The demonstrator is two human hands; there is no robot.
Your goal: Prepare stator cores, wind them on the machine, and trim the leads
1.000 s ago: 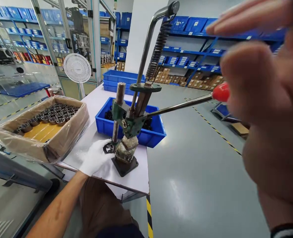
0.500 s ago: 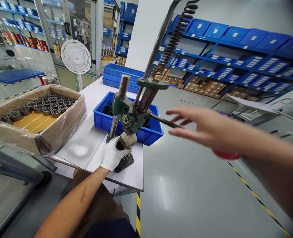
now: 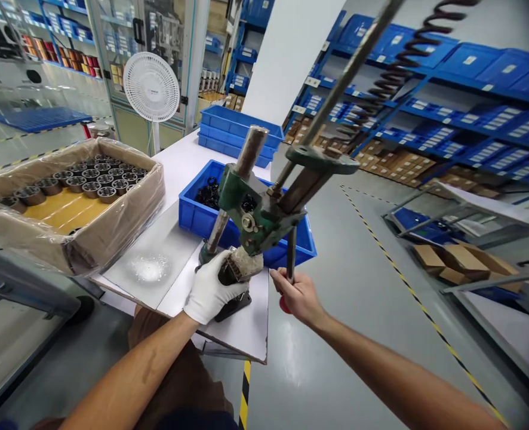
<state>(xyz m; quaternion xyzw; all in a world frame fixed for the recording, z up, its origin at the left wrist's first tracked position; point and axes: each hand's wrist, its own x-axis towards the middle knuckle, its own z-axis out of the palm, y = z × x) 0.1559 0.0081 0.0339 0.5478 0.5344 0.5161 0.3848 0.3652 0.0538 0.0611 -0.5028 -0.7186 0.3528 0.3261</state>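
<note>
A green hand press (image 3: 246, 218) stands at the table's right corner. My left hand (image 3: 211, 291), in a white glove, is closed round a dark ring-like part (image 3: 231, 272) directly under the press's pale block (image 3: 248, 263). Glove and block hide much of that part. My bare right hand (image 3: 298, 297) grips the press's lever (image 3: 291, 254) near its lower end, where a red knob (image 3: 285, 304) shows below the fingers. The lever points steeply down.
A blue bin (image 3: 202, 221) of small black parts stands behind the press. At left, a plastic-lined carton (image 3: 125, 224) holds several metal cylinders. White powder (image 3: 150, 269) lies on a grey sheet. Stacked blue trays (image 3: 242, 128) and a white fan (image 3: 151, 86) are farther back.
My right hand has come from open beside the lever to closed on it, and the lever has swung down. My left hand still holds the dark part under the press.
</note>
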